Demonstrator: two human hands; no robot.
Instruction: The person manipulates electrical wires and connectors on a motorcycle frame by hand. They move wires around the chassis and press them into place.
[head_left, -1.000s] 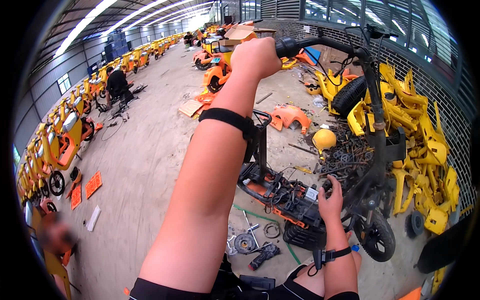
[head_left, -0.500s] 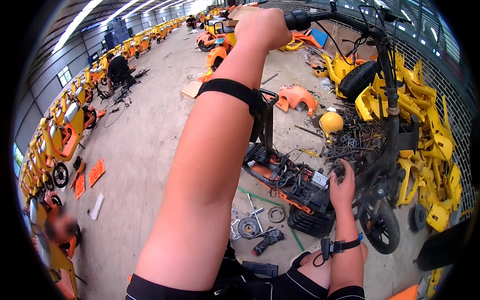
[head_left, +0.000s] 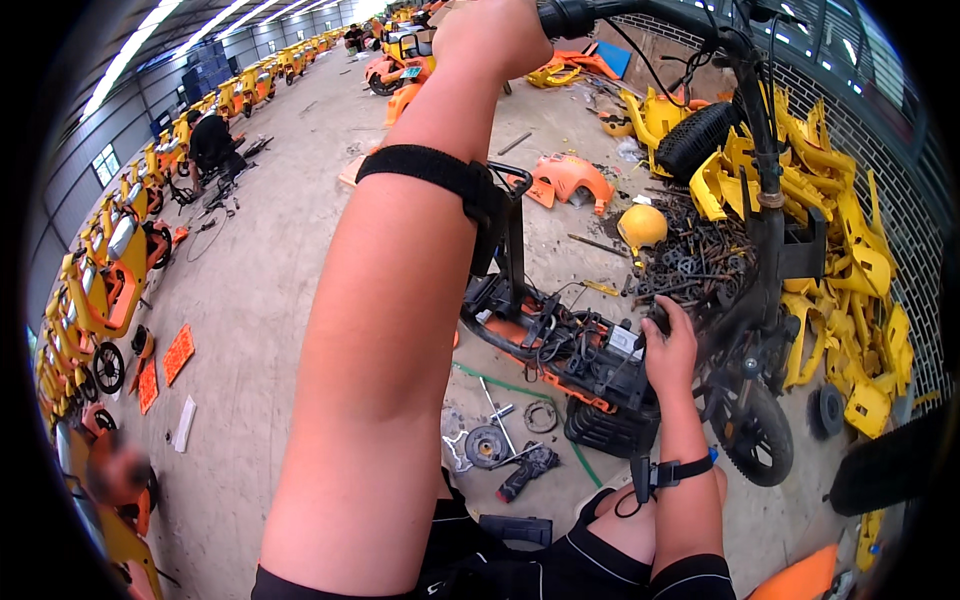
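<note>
My left hand (head_left: 492, 40) is wrapped round the grip end of a black handlebar (head_left: 640, 12) at the top of the view. The handlebar belongs to a stripped electric scooter with a bare black steering column (head_left: 766, 200) and a front wheel (head_left: 752, 430). My right hand (head_left: 672, 350) is lower, beside the scooter's opened floor section (head_left: 580, 345), where black wires and a silver box (head_left: 624, 341) lie exposed. Its thumb and fingers curl round something dark that I cannot make out. My left forearm hides part of the scooter's rear.
An impact driver (head_left: 527, 472), a cross wrench (head_left: 497, 412) and a round hub part (head_left: 486, 447) lie on the floor. Yellow body panels (head_left: 850, 260) are heaped at right, near dark metal parts (head_left: 690, 250) and a yellow helmet (head_left: 642, 226). Scooters (head_left: 105, 290) line the left; a person crouches (head_left: 212, 145) there.
The whole view has shifted, so most things appear a little further left and up. My right hand's fingers have drawn in round a dark thing; my left hand still grips the handlebar.
</note>
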